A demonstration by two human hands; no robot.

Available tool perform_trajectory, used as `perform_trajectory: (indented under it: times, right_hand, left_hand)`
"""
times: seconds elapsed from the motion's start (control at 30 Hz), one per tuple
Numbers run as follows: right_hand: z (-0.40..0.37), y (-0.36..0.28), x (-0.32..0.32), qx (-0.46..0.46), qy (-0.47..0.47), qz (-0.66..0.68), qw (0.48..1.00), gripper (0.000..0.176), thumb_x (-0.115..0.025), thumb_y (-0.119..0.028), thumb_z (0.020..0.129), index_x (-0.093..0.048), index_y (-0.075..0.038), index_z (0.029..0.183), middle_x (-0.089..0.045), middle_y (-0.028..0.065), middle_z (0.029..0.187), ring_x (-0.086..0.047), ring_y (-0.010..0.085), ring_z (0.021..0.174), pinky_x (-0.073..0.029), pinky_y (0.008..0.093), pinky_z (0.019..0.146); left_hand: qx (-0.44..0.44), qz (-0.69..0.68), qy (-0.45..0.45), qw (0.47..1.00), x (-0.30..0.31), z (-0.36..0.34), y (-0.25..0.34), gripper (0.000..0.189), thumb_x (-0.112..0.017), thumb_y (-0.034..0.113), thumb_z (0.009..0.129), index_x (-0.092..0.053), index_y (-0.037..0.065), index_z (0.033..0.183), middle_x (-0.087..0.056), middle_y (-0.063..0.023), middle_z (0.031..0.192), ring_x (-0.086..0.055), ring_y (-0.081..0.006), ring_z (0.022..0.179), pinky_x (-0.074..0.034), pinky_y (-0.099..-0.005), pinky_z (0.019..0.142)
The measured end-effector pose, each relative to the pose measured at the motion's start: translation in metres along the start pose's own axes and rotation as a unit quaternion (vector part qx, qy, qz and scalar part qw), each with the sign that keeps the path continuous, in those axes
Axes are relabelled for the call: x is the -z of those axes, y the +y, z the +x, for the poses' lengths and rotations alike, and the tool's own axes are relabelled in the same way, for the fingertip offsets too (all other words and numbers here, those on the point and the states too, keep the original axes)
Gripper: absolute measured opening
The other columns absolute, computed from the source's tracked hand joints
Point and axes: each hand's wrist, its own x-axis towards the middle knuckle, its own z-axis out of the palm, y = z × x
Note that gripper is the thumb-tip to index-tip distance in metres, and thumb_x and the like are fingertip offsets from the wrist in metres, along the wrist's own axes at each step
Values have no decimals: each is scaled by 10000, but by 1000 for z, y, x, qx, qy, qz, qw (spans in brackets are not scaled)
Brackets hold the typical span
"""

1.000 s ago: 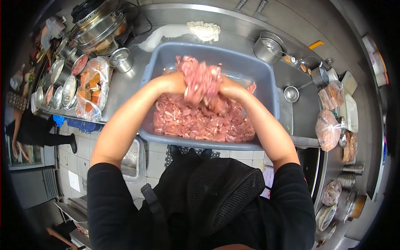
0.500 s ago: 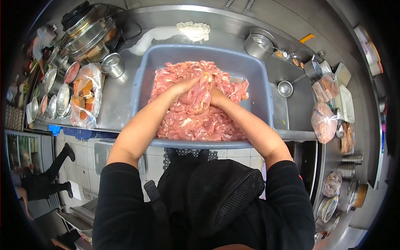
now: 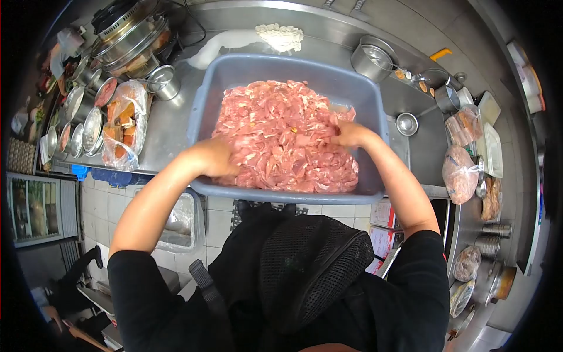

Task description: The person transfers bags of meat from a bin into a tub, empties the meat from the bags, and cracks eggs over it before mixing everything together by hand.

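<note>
A large grey-blue plastic tub [image 3: 287, 60] holds a thick heap of pink raw meat [image 3: 287, 138] cut into pieces. My left hand [image 3: 216, 158] is at the near left edge of the heap, blurred by motion, so how its fingers are set does not show. On the right side, my right hand [image 3: 352, 135] presses into the heap with fingers curled on some of the meat; their tips are partly hidden. A small yellowish bit [image 3: 294, 130] lies on top of the meat between my hands.
The tub stands on a steel counter [image 3: 167, 126]. Behind it lies a white cloth [image 3: 280, 37]. A steel pot [image 3: 372, 61] and a ladle [image 3: 407, 124] are on the right, a metal cup [image 3: 163, 82] and bagged orange food [image 3: 126, 126] on the left. Another person's leg [image 3: 85, 264] shows lower left.
My hands have moved apart from the middle of the heap, left to the near left and right to the right. The lifted clump of meat is back down and the heap looks flatter.
</note>
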Motion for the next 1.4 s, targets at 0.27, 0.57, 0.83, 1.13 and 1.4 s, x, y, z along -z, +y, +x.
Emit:
perform_trajectory:
  times: [0.27, 0.57, 0.83, 1.13, 1.4]
  right_hand:
    - [37, -43, -54, -185, 19, 318, 930, 731, -525, -575, 829, -443, -19, 1296, -562, 197, 1174, -601, 266, 994, -530, 370, 715]
    - [55, -55, -53, 0, 57, 708, 704, 345, -603, -247, 856, -550, -15, 1105, -639, 104, 953, -641, 184, 818, -559, 321, 654]
    - [-36, 36, -35, -78, 73, 109, 988, 441, -641, -223, 775, -514, 16, 1122, -625, 83, 932, -643, 173, 712, -526, 300, 580]
    - [38, 14, -127, -179, -37, 132, 974, 584, -585, -411, 832, -474, 34, 1194, -613, 144, 1029, -622, 214, 884, -536, 362, 711]
    - [64, -99, -81, -17, -29, 679, 733, 505, -624, -370, 822, -513, -56, 1200, -588, 141, 1116, -606, 225, 961, -539, 347, 727]
  left_hand:
    - [217, -98, -203, 950, -46, 70, 32, 517, -633, 451, 733, -670, -27, 928, -652, -222, 851, -642, -312, 818, -516, -378, 702]
    - [167, -288, 53, 941, -10, 108, 37, 411, -640, 313, 754, -636, -6, 1012, -647, -206, 973, -627, -294, 843, -491, -382, 724]
    - [-49, 46, -253, 965, 39, 43, 40, 408, -647, 436, 757, -666, 56, 902, -668, -143, 839, -635, -303, 793, -490, -373, 725]
    - [150, -154, -381, 899, -21, 47, 34, 581, -690, 610, 674, -675, 33, 733, -614, -71, 660, -574, -156, 529, -475, -282, 476]
    - [186, -545, -176, 798, -6, 45, 28, 141, -673, 55, 716, -633, 33, 849, -610, -28, 676, -602, -150, 586, -563, -332, 554]
